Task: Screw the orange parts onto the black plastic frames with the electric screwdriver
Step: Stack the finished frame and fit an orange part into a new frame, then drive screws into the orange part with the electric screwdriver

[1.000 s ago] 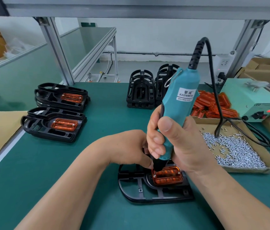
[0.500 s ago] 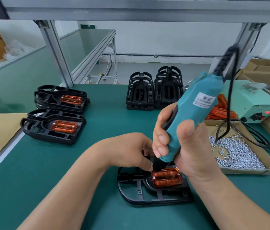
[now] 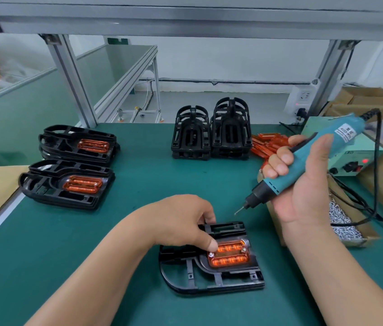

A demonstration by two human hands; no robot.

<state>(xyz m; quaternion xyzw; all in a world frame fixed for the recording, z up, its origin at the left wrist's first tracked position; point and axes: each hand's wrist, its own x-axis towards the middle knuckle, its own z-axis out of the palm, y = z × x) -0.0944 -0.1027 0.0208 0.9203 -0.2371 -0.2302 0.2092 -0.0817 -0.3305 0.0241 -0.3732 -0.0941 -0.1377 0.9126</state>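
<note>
Green matte worktop [image 3: 138, 208], aluminium posts [image 3: 73, 78], white wall behind. Black plastic frame [image 3: 209, 281] flat at front, glossy orange part [image 3: 229, 255] seated inside. Left hand [image 3: 181, 222] grip pinches frame's far edge, thumb on orange part. Right hand [image 3: 303, 184] grip clamped round teal electric screwdriver [image 3: 277, 184], now lifted off, swung right, bit in air.

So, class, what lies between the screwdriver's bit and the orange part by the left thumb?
Head view: a strip of bare green mat, then the black frame's far end.

The green power box [image 3: 343, 161] has "LED" on its front. The white label [image 3: 347, 134] on the blue screwdriver [image 3: 302, 161] is too blurry to read.
</note>
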